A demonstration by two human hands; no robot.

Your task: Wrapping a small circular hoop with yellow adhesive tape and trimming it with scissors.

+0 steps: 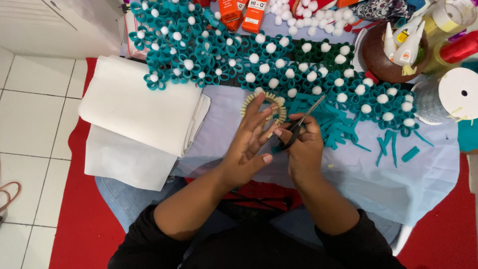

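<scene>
My right hand [303, 147] grips a pair of black-handled scissors [298, 124], blades pointing up and to the right. A teal felt piece [277, 148] sits at the scissors' handles, between both hands. My left hand [247, 144] has its fingers spread, fingertips touching the felt piece and lying over a small beige ring of pegs [264, 105]. A pile of cut teal felt strips [334, 124] lies just right of the scissors. Above the hands runs a long band of teal felt flowers with white pompom centres [249, 62].
A folded stack of white fabric [139, 114] lies at the left on a pale cloth [398, 179] over a red mat [79, 219]. Orange boxes [244, 15], loose white pompoms [308, 15], a brown bowl with glue bottles [378, 55] and thread spools [458, 89] crowd the far and right edges.
</scene>
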